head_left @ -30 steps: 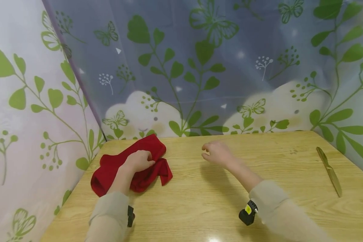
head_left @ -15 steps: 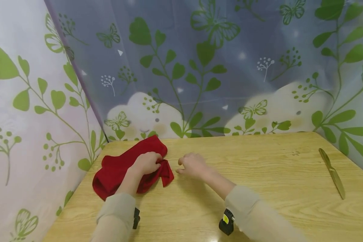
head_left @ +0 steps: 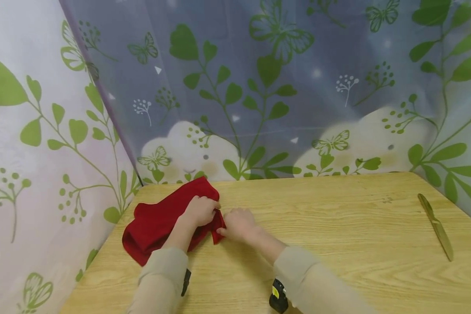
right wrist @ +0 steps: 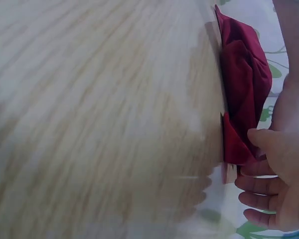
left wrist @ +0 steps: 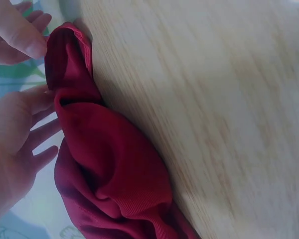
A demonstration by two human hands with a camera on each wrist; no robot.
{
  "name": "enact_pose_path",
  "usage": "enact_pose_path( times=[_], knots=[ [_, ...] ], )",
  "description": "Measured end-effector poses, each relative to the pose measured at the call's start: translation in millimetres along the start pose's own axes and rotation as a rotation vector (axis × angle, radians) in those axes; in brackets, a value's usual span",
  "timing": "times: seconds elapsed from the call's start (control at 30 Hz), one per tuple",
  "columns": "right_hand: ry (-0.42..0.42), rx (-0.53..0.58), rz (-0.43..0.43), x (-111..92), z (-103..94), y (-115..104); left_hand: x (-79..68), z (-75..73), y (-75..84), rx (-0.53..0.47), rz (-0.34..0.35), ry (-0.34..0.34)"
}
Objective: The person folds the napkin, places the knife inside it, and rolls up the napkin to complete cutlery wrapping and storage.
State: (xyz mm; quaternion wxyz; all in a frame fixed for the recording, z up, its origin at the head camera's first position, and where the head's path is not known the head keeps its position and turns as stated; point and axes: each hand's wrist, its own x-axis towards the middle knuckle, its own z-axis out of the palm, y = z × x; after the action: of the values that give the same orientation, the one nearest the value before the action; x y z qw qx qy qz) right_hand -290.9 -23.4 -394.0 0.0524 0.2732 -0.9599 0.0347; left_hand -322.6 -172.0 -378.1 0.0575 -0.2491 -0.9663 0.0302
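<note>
A bunched red cloth (head_left: pixel 161 218) with soft folds lies at the left of the wooden table. My left hand (head_left: pixel 201 211) lies over its right part, and in the left wrist view the fingertips (left wrist: pixel 40 99) pinch a sharp fold. Its other fingers are spread loosely behind the cloth. My right hand (head_left: pixel 240 224) has its thumb on the small right-hand flap. From the right wrist camera, this thumb (right wrist: pixel 259 137) and the fingers bent below it hold the flap's corner (right wrist: pixel 239 149) between them. Both hands are close together.
At the right side of the table (head_left: pixel 318 244) lies a gold-coloured knife (head_left: pixel 435 229), slanting along the edge. Fabric backdrops (head_left: pixel 227 78) printed with leaves and butterflies hang behind the table and at its sides. A black wrist camera (head_left: pixel 278 296) sits under the right sleeve.
My right hand has come left across the table to the cloth's right flap and now grips it. The left hand has slid slightly right along the cloth. The knife is unmoved.
</note>
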Motion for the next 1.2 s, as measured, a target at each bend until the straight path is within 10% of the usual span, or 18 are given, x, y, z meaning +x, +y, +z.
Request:
enact_pose_path(
  times=[0.57, 0.9, 1.2],
  knots=[
    [0.044, -0.060, 0.079, -3, 5.5, 2, 0.1, 4.1, 0.5, 0.013, 0.013, 0.034],
    [0.057, 0.014, 0.124, 1, -16.7, 28, 1.3, -0.6, -5.0, 0.019, 0.095, 0.186],
    [0.119, 0.030, 0.138, 5, -30.1, 51, 6.3, -11.1, -0.6, 0.041, -0.014, 0.127]
  ],
)
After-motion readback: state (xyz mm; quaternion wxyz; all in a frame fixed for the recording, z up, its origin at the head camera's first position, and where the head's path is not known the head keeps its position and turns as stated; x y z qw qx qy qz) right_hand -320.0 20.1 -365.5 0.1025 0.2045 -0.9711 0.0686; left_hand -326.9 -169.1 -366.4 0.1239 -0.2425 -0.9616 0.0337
